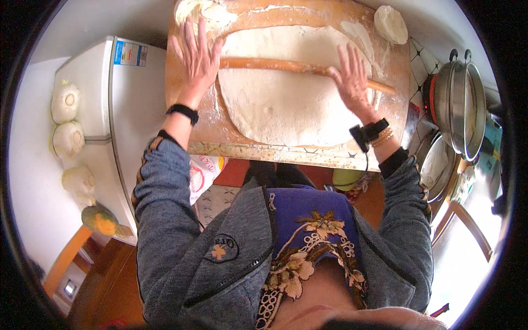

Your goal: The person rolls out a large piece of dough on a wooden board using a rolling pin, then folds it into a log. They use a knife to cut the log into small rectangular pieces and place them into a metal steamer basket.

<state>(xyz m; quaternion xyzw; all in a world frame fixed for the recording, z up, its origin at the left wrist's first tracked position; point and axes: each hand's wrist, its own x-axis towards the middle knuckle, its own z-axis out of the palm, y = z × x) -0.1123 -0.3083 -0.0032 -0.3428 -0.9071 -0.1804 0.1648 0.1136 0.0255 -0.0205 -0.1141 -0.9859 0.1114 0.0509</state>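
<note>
A wide sheet of dough (pixel 280 107) lies flat on a floured wooden board (pixel 198 132). Across its upper part runs a long wooden rolling pin (pixel 272 64), roughly level, its right tip past the dough's edge. My left hand (pixel 196 51) is spread at the pin's left end, which it hides; whether the palm presses on it I cannot tell. Flat over the pin near its right end rests my right hand (pixel 352 80), fingers straight and not wrapped around it. Loose flour (pixel 359 35) streaks the board by the dough's upper right edge.
A floury bowl (pixel 194 12) stands beyond my left fingertips. At the board's far right corner is a round whitish bowl or lump (pixel 391 25). Steel pots (pixel 458 107) crowd the right side. Left, a white refrigerator (pixel 140 95) carries several pale cabbages (pixel 68 140) and a cut squash (pixel 99 220).
</note>
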